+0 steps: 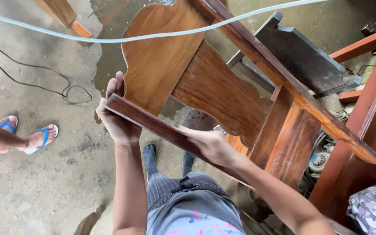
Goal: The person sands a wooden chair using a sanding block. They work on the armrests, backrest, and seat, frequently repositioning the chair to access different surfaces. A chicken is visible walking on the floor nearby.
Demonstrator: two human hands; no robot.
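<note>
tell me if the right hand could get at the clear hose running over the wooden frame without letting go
Probably not. The right hand rests on the lower rail of the wooden frame, and the clear hose crosses above the frame's far end, with the panels between. It would likely have to let go.

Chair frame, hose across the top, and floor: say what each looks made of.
Chair frame: wood, glossy brown varnish, by its grain streaks and sheen. Hose: probably clear flexible plastic, since it is translucent and sagging. Floor: likely bare concrete, grey, mottled, partly wet.
</note>
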